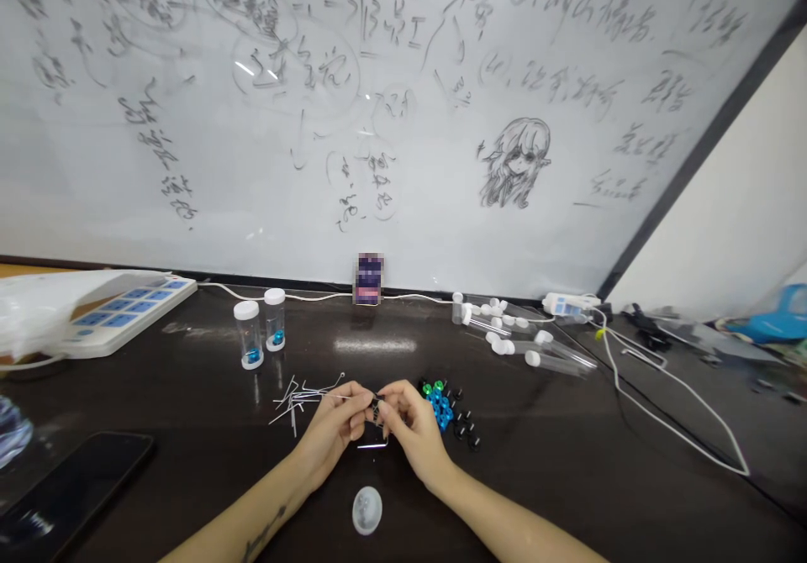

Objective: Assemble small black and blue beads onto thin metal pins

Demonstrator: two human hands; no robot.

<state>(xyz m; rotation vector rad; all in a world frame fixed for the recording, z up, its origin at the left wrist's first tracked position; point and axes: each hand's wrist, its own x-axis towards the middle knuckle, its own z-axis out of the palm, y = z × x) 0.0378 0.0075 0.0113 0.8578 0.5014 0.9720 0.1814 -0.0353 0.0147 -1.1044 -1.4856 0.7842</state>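
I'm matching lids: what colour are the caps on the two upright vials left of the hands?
White; the caps show best in the head view.

**Dark glossy table [189,412]: items lying on it**

- Near left: black phone [69,479], face up.
- Far left: white power strip [126,311].
- Far centre-left: two white-capped vials [249,334], upright, just beside each other, with something blue inside.
- Centre: loose pile of wire pins [303,395]; to its right, a cluster of blue, green and black small parts [445,410].
- Near centre: round white cap [366,510].
- Far right: clear capped tubes [535,346] lying flat; white cable [661,416].

Blurred card [369,279] — pinched piece [377,409] too small
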